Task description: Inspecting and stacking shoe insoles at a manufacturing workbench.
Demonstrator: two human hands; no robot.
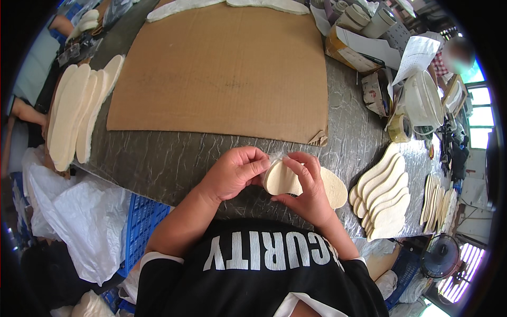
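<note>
Pinching a bit of clear plastic (276, 157), the left hand (242, 171) has its thumb and finger close together at the left end of a pale insole (282, 179). The right hand (309, 187) is clamped on the insole — fingers on the far side, thumb on the near side. The insole is over the near part of the dark, shiny counter (174, 153), in front of the person's black shirt (237, 285). A round, pale end (334, 188) pokes out to the right of the right hand, but one cannot tell if it is part of the same insole. Past the hands lies a big, flat, brown cardboard sheet (222, 79). To the right, a fanned pile of insoles (383, 195) sits on the counter, and a thinner row of insoles (438, 203) stands farther right. More long insoles (79, 113) lie at the left edge, near another person's hand (30, 113). A tape roll (400, 128) sits by a white bucket (423, 100). Down at the left are a white plastic bag (84, 222) and a blue crate (142, 227).
</note>
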